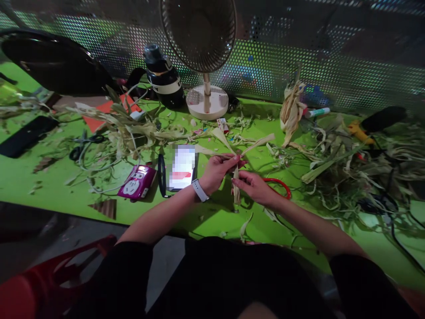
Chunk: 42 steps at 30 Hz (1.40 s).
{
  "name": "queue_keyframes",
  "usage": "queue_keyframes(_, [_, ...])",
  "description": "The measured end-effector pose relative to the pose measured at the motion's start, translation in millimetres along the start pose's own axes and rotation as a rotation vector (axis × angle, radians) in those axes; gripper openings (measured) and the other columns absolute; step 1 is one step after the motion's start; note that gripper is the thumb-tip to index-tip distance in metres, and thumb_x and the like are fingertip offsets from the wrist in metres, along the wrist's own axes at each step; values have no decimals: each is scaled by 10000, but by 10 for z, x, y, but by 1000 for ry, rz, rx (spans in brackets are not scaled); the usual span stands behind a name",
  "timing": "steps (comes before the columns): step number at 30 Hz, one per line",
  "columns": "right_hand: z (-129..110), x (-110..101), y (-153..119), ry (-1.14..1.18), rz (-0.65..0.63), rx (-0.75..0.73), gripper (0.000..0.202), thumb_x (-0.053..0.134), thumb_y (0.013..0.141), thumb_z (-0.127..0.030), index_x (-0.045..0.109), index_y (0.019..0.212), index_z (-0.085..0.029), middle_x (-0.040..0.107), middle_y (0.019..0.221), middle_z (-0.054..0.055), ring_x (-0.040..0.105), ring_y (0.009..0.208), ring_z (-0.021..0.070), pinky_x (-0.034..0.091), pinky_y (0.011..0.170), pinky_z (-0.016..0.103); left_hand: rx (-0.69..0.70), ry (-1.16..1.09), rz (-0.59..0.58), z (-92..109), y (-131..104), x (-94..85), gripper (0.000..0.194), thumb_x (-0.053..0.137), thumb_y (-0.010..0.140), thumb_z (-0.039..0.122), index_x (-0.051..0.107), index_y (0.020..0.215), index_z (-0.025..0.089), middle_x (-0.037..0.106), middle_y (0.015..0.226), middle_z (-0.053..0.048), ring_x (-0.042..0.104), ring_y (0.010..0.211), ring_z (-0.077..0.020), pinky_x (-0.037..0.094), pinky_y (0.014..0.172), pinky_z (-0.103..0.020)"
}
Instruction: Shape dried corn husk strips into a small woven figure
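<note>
Pale dried corn husk strips (256, 145) fan out from between the fingers of my left hand (216, 170), which pinches them where they meet. One folded husk length hangs down toward me, and my right hand (251, 185) grips it just below the left fingertips. Both hands are close together above the green table. A curved red loop (288, 190) lies beside my right wrist, its rest hidden beneath the forearm. Left of my left hand lies a lit phone (182, 168). A bundled husk figure-like piece (290, 113) stands beyond my right hand.
A round fan (207, 104) and a dark bottle (166, 84) stand against the perforated metal panel (265, 66). A purple power socket (137, 182), black scissors (79, 148) and loose husks (133, 128) lie leftward. Tangled husk scraps (341, 186) and a yellow-handled tool (360, 132) are at right.
</note>
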State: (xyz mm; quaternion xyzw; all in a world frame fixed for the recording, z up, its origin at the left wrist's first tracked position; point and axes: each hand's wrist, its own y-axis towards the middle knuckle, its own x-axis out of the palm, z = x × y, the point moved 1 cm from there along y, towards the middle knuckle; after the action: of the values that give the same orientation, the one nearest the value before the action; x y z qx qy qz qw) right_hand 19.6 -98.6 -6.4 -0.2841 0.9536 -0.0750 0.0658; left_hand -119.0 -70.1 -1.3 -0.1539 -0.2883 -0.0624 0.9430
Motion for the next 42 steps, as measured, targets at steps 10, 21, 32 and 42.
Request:
queue_keyframes(10, [-6, -22, 29, 88, 26, 44, 417, 616, 770, -608, 550, 802, -198, 614, 712, -6, 590, 634, 139, 492, 616, 286, -113, -11, -109, 170, -31, 14, 277, 790, 697, 300, 667, 871, 123, 718, 806, -56, 685, 785, -143, 503, 680, -222])
queue_keyframes(21, [-487, -375, -198, -1180, 520, -490, 289, 484, 925, -411, 632, 882, -166, 677, 895, 112, 579, 862, 236, 389, 763, 369, 96, 453, -292, 104, -49, -22, 202, 629, 840, 325, 613, 947, 154, 593, 782, -4, 513, 681, -85, 407, 642, -221])
queue_keyframes(32, [-434, -612, -85, -1013, 72, -134, 292, 394, 963, -361, 595, 874, -168, 638, 785, 67, 533, 695, 175, 347, 638, 290, 325, 1175, -380, 217, -36, -76, 204, 490, 913, 333, 577, 926, 150, 626, 782, -39, 563, 711, -145, 415, 673, -283])
queue_keyframes(42, [-328, -547, 15, -245, 294, -120, 419, 637, 765, -588, 718, 856, -188, 709, 859, 51, 639, 832, 201, 495, 761, 334, 280, 1142, -553, 203, -119, 7, 219, 481, 909, 347, 578, 886, 152, 592, 730, -13, 524, 639, -117, 403, 617, -250])
